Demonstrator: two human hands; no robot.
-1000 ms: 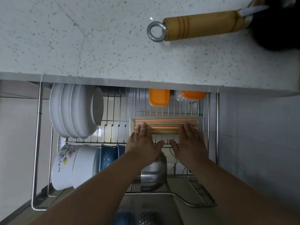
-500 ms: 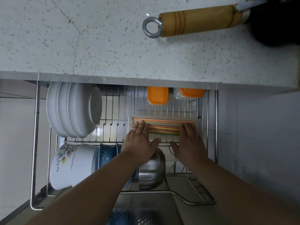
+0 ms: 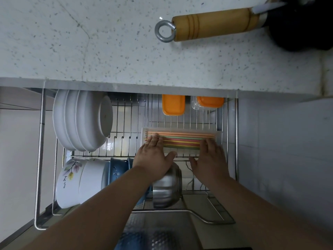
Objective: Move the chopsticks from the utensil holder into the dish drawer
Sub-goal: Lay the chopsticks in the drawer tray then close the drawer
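both hands [image 3: 153,157] slid slightly leftward along the chopsticks [image 3: 182,140].

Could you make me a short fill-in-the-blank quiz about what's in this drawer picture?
1. The coloured chopsticks lie flat in a clear ____.
2. Both hands, left hand and right hand, rest ____ on them.
3. The two lids at the back are ____.
4. The handle on the counter is made of ____.

Answers: tray; open; orange; wood

Chopsticks [image 3: 182,141]: bundle of thin sticks in orange, green, pink, yellow; lying flat, side by side, parallel, running left-right inside shallow clear tray [image 3: 219,136]. Tray resting on wire rack of dish drawer [image 3: 41,141], right half, near countertop edge. Drawer pulled open, chrome wire frame, loaded with bowls. Both stick ends partly covered.
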